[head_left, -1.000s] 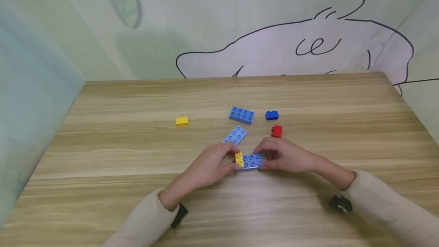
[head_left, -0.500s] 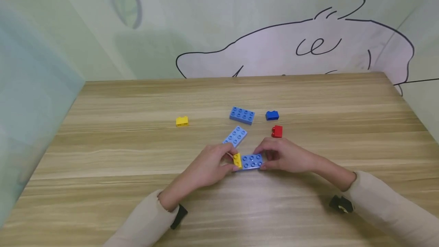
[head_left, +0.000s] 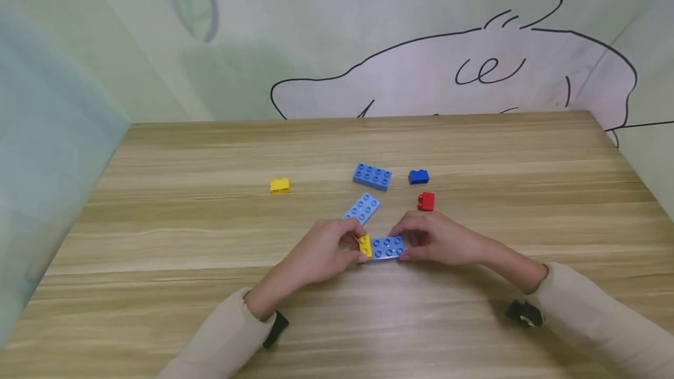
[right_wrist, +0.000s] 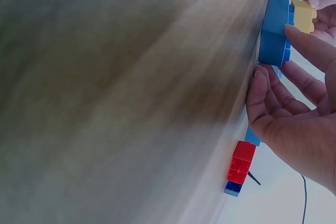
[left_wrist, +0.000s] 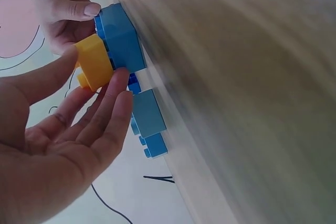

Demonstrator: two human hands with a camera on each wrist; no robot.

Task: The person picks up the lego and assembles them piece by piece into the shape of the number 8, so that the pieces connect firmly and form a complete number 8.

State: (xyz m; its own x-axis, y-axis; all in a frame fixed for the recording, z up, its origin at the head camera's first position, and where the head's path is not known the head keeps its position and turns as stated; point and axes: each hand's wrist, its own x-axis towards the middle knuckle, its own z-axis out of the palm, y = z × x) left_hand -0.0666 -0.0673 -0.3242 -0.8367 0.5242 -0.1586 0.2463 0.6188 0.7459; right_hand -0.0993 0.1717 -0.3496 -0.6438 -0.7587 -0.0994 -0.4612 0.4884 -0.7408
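left hand (head_left: 329, 253) pinches yellow brick (head_left: 365, 247) at left-end studs of blue brick (head_left: 387, 248), right hand (head_left: 442, 240) grips its other end on counter (head_left: 158, 221); looks like fitting step, can't tell if fully seated; next move likely calls for lining up studs, then pressing down

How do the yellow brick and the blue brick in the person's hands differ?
The yellow brick is short, with two studs; the blue brick is longer, with six studs showing. The left hand pinches the yellow brick, while the right hand holds the blue brick. Both are studded toy bricks.
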